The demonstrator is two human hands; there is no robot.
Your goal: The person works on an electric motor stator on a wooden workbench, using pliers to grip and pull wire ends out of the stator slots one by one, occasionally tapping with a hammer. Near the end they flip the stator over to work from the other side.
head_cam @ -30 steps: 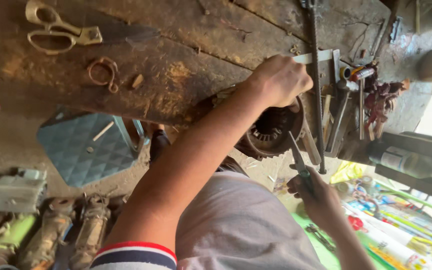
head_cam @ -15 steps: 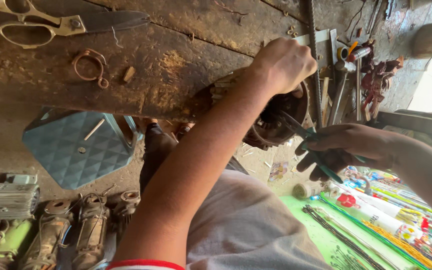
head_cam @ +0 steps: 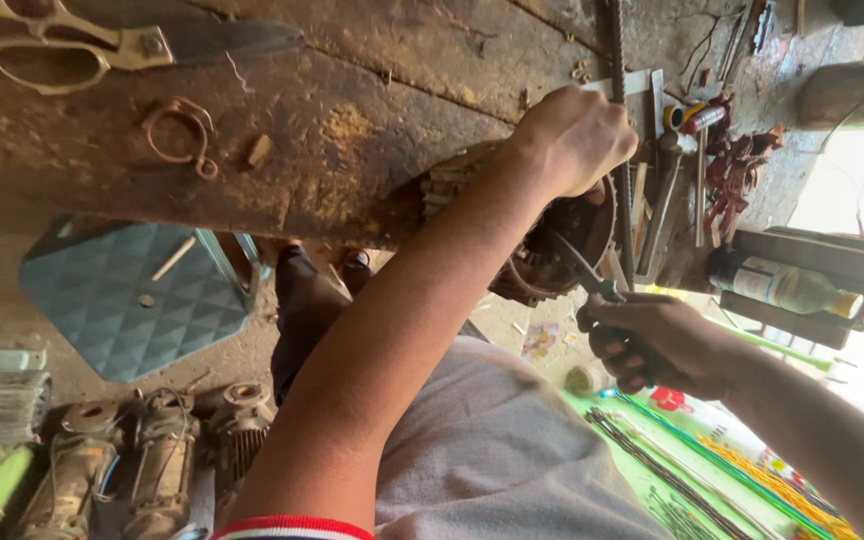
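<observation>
Large scissors (head_cam: 102, 45), rusty ring (head_cam: 177, 130), blue quilted stool (head_cam: 132, 295), bottle (head_cam: 787, 285), old motors (head_cam: 132, 465) on floor

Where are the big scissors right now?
In the head view the scissors lie at the top left on the worn wooden bench, just above a rusty metal ring and well left of the left hand on the motor part.

Two hands are at work: the left hand (head_cam: 574, 140) and the right hand (head_cam: 657, 345). One pair of pliers (head_cam: 592, 280), one rusty motor housing (head_cam: 542, 245). On the desk (head_cam: 372, 150): one pair of scissors (head_cam: 102, 45), one rusty ring clamp (head_cam: 177, 130), one bottle (head_cam: 787, 285). Below: one blue quilted stool (head_cam: 127, 295) and three old motors (head_cam: 157, 460).
</observation>
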